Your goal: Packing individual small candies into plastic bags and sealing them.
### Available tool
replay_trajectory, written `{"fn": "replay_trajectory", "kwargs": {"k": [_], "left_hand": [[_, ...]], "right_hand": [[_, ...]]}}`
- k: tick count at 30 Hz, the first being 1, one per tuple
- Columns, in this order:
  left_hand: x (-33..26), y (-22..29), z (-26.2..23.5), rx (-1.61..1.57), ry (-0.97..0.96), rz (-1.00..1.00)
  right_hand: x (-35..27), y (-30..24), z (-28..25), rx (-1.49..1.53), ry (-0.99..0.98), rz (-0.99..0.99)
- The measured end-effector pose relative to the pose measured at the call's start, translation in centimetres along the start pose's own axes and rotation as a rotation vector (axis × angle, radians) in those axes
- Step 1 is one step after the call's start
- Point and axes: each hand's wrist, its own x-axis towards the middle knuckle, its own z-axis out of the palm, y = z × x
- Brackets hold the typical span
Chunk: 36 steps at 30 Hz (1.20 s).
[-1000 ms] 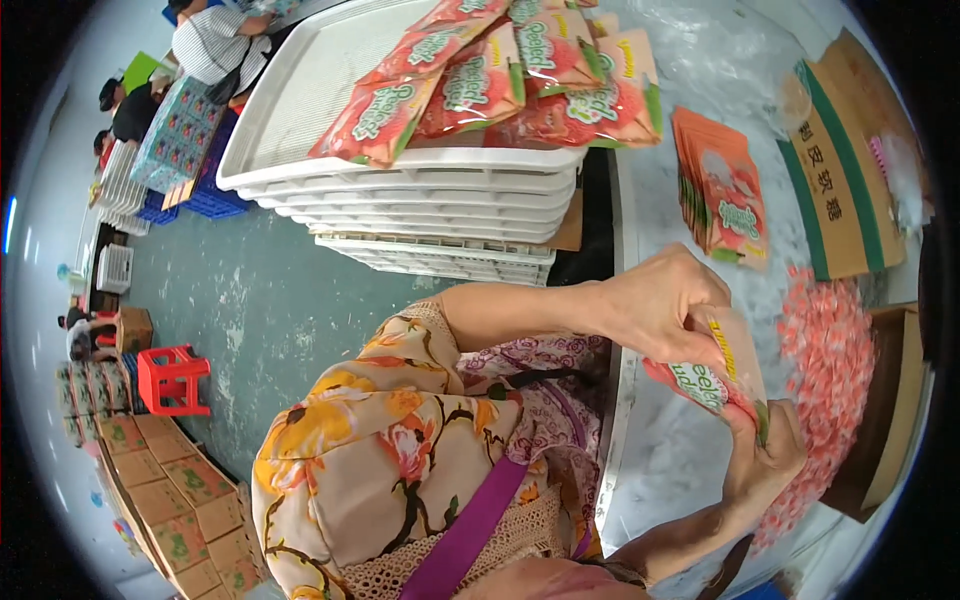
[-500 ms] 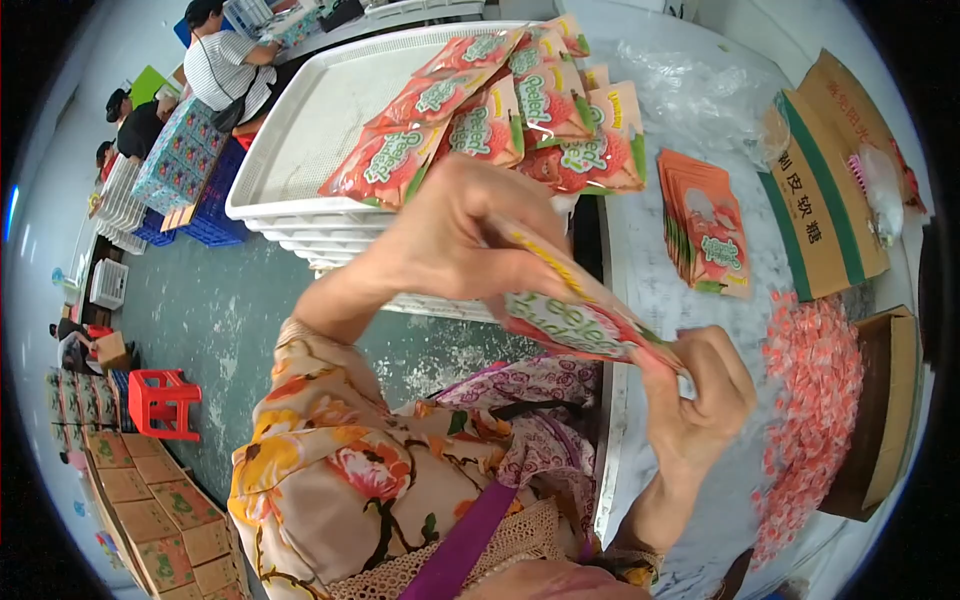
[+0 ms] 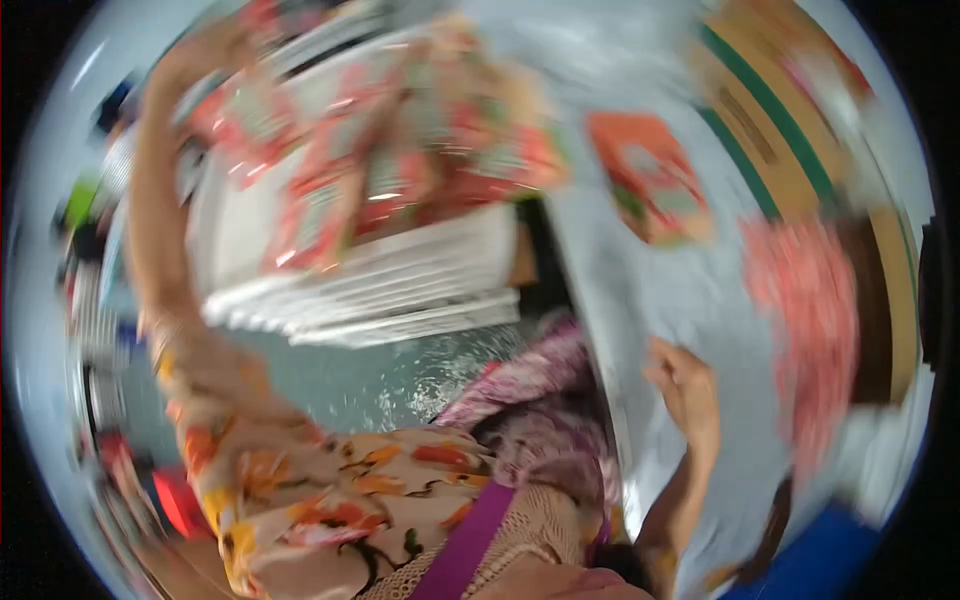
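Observation:
My left hand (image 3: 215,48), smeared by motion, is stretched out over the far left of the white tray (image 3: 232,225). Just beneath it, at the tray's left side, is a red-and-peach candy pouch (image 3: 245,120); the blur hides whether my fingers grip its edge. More pouches (image 3: 400,180) lie in a heap across the tray. Over the pale worktop, my right hand (image 3: 688,392) has its fingers loosely curled in, with nothing visible in them. Beyond it rests a stack of flat pouches (image 3: 650,175).
Pink wrapped candies (image 3: 808,330) are heaped on the worktop (image 3: 640,290) beside an open cardboard box (image 3: 885,310). A carton with green stripes (image 3: 765,110) lies farther back. More white trays (image 3: 400,270) are stacked under the top one. A red stool (image 3: 180,503) stands at lower left.
My left hand has swung far left and away over the tray. My right hand has let go of the pouch and dropped lower over the worktop. The whole view has shifted and blurred.

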Motion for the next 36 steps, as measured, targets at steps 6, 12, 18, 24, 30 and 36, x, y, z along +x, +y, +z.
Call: {"fn": "replay_trajectory", "kwargs": {"k": [6,12,18,24,30,36], "left_hand": [[4.6,-18.0,18.1,-0.773,-0.141,-0.339],[13.5,-7.9,8.7,-0.626,0.117,0.078],[9.3,29.3,3.4,-0.373,0.064,0.514],[9.0,50.2,7.1,-0.322,-0.188,1.082],[9.3,64.8,17.6,-0.557,0.117,1.221],[8.2,70.8,21.9,-0.654,0.324,1.145]], "right_hand": [[-4.6,15.3,-2.2,0.085,0.516,0.254],[-14.4,33.5,-11.4,-0.399,1.062,0.74],[-16.1,42.3,-13.7,-0.673,1.201,0.61],[-9.1,33.7,-6.4,-0.629,1.054,0.509],[-9.7,22.2,-3.8,0.552,1.06,0.547],[-14.6,19.5,-3.7,0.844,1.111,0.594]]}}
